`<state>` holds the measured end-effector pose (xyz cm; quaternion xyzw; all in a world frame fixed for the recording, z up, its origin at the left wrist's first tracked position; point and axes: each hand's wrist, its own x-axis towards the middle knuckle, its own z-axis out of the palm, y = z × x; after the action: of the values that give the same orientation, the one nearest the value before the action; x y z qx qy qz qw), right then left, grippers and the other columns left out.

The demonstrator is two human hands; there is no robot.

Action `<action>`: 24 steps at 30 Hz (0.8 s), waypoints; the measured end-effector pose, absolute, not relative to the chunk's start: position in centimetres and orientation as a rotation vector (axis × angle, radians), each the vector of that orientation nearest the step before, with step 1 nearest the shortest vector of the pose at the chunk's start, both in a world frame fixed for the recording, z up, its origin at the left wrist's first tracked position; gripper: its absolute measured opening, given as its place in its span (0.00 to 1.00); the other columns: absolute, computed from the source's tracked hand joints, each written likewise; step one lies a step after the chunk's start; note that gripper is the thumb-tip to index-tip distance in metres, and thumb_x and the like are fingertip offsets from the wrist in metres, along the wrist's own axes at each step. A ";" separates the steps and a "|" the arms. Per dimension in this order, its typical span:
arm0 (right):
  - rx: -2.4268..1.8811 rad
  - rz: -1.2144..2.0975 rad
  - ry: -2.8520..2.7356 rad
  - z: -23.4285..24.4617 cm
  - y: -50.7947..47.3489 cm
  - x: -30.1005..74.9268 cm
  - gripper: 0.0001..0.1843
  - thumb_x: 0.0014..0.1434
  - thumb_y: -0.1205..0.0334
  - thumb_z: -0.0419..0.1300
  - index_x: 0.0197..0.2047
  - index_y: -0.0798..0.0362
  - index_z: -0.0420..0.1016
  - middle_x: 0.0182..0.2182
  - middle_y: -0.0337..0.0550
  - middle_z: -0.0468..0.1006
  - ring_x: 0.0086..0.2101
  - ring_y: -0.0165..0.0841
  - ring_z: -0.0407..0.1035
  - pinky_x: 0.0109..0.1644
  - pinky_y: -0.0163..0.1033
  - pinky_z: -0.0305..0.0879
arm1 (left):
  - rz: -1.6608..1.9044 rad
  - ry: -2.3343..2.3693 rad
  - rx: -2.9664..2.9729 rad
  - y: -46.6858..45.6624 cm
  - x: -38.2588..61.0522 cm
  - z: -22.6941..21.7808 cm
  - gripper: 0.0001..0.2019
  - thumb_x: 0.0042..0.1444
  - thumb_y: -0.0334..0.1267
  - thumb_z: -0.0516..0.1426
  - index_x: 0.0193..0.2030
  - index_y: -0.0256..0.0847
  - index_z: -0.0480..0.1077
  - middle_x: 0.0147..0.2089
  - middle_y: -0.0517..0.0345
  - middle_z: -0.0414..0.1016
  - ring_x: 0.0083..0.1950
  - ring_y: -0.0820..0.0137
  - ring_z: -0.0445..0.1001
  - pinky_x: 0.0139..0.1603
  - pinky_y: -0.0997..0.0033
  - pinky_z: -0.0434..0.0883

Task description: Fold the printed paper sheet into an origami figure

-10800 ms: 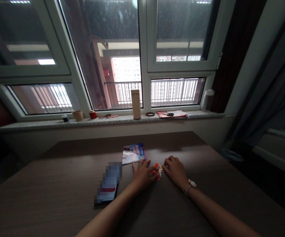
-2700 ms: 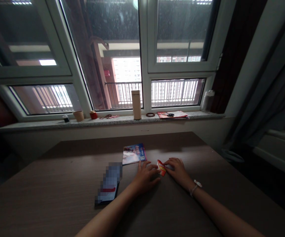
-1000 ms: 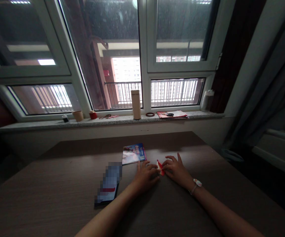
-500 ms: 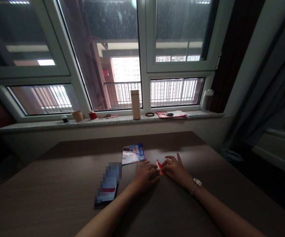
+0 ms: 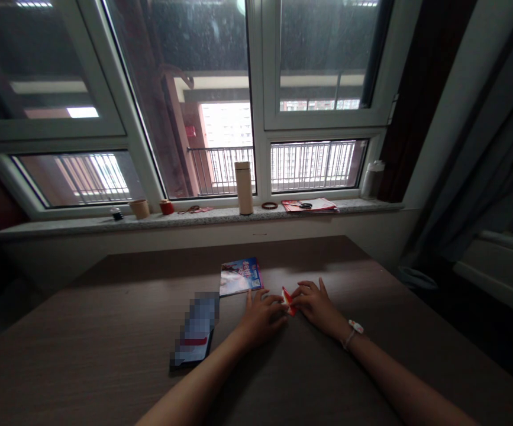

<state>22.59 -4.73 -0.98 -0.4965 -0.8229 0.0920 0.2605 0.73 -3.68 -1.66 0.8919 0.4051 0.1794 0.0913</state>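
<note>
A small folded piece of red and white paper [image 5: 287, 300] lies on the table between my hands, pointed at its top. My left hand [image 5: 263, 316] grips its left edge with the fingertips, palm low over the tabletop. From the other side, the thumb and fingers of my right hand [image 5: 320, 305] pinch the paper, while one finger sticks up. My fingers cover part of the paper on both sides. Just beyond my left hand is a blue picture booklet [image 5: 241, 275]. A phone [image 5: 196, 328], its screen blurred, lies left of my left forearm.
The brown table [image 5: 83, 331] reaches toward the window wall. On the stone sill [image 5: 185, 220] stand a beige thermos [image 5: 244, 189], a tan cup [image 5: 139, 209], a red spool [image 5: 166, 207] and a clear bottle [image 5: 372, 180]. Scissors [image 5: 305, 205] rest on red papers [image 5: 322, 205] there.
Very little differs. The fingers of my right hand sit slightly lower at the paper; my left hand, the booklet and the phone keep their places.
</note>
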 end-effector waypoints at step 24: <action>-1.401 0.440 -2.150 -1.3 -4.2 22.7 0.19 0.60 0.68 0.50 0.39 0.40 0.80 0.46 0.38 0.78 0.57 0.40 0.57 0.64 0.66 0.28 | 0.537 1.236 2.664 -3.6 0.7 -1.9 0.15 0.60 0.46 0.57 0.53 0.61 0.71 0.61 0.64 0.68 0.66 0.51 0.53 0.66 0.31 0.38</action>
<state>22.69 -4.21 -1.30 -0.5186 -0.7961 0.1631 0.2659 0.72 -3.58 -1.86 0.8896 0.4128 0.1792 0.0780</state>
